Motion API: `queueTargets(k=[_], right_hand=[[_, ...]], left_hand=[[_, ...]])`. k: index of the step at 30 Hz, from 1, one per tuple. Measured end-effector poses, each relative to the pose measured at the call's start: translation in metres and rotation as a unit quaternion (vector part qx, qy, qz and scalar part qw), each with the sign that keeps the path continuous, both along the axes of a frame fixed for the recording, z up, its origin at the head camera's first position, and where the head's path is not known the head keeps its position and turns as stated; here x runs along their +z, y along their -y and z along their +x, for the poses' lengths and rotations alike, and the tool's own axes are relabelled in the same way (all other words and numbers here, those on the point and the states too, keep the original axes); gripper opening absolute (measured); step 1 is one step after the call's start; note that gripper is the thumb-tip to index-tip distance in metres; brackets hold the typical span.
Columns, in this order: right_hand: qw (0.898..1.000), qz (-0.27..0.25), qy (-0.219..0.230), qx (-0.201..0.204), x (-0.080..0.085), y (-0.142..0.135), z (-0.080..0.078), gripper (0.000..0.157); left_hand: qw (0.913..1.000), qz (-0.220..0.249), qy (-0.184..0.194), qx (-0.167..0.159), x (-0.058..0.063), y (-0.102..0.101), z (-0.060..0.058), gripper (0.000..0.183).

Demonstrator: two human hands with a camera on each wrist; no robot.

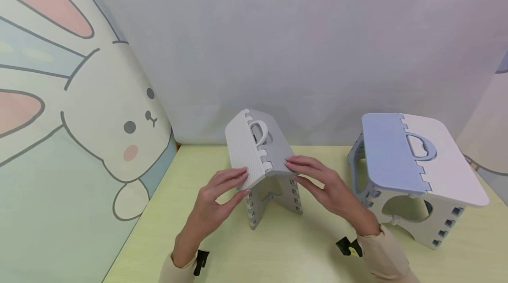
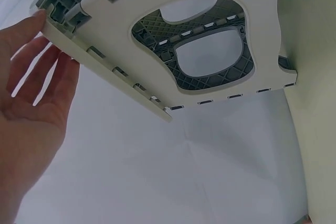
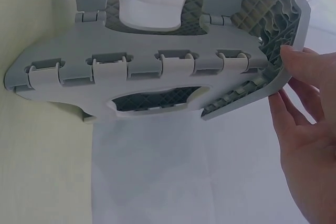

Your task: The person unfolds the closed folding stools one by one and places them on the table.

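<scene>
A small white and grey folding stool (image 1: 243, 150) stands half folded on the table, its two seat halves sloping down from a raised middle hinge like a roof. My left hand (image 1: 216, 199) pinches the near corner of the white half, thumb below and fingers on top. On the opposite side, my right hand (image 1: 325, 184) holds the near edge of the grey half the same way. The right wrist view shows the thumb against the ribbed underside (image 3: 270, 30). A white loop handle (image 1: 259, 132) sticks up at the hinge. In the left wrist view, the leg panel (image 2: 268, 35) has a large cutout.
To the right, a blue and white folding stool (image 1: 390, 155) stands unfolded with its seat flat. A pale wall (image 1: 297, 45) rises behind the light yellow-green table (image 1: 158, 230). On the left is a panel with a cartoon rabbit (image 1: 107, 111).
</scene>
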State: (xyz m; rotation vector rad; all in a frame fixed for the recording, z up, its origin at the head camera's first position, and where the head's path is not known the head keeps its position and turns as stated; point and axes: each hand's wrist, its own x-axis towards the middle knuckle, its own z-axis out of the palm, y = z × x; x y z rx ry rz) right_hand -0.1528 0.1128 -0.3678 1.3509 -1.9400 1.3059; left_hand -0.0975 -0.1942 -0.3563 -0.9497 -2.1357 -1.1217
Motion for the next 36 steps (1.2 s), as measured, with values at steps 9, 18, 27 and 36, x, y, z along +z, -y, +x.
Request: queueTargets(k=[9, 18, 27, 36], right_hand=[[1.000, 0.007, -0.006, -0.009, 0.0008, -0.0008, 0.0010, 0.065], [1.000, 0.011, -0.017, -0.015, 0.0024, -0.0007, 0.0022, 0.060], [0.999, 0.034, -0.008, -0.023, -0.0003, -0.0037, 0.0016, 0.047], [0.999, 0.041, -0.007, -0.022, -0.0004, -0.0051, 0.0013, 0.043]], left_hand=[[1.0000, -0.002, 0.002, 0.003, 0.0003, -0.0005, 0.0006, 0.049], [0.9999, -0.010, -0.002, 0.006, 0.0017, -0.0005, 0.0005, 0.047], [0.9993, -0.023, -0.030, 0.004, 0.0025, -0.0012, 0.0005, 0.047], [0.9983, -0.036, -0.046, 0.000, 0.0041, -0.0009, 0.0009, 0.048]])
